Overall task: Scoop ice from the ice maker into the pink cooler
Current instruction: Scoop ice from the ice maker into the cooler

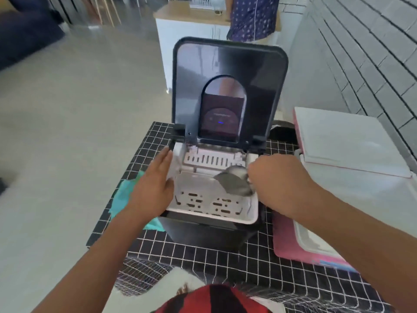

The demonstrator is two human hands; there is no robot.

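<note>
Ice maker (216, 231), black body, is sitting on a black grid-pattern tablecloth (225, 263), lid (230, 64) standing open and upright. A blue light is glowing on the panel seen through the lid window; the writing there is too blurred to read. White ice basket (203, 199) is showing slotted holes; no ice can be made out in it. Left hand (155, 184) is resting flat against the basket's left rim, fingers straight and pressed together. Right hand (273, 184) is gripping a grey scoop (234, 181), fingers curled round its handle, bowl sitting inside the basket at right. Pink cooler (291, 245) is sitting just right of the ice maker, white lid (347, 141) raised; its label is unreadable. Teal cloth (126, 195) is lying left, under the left wrist.
</note>
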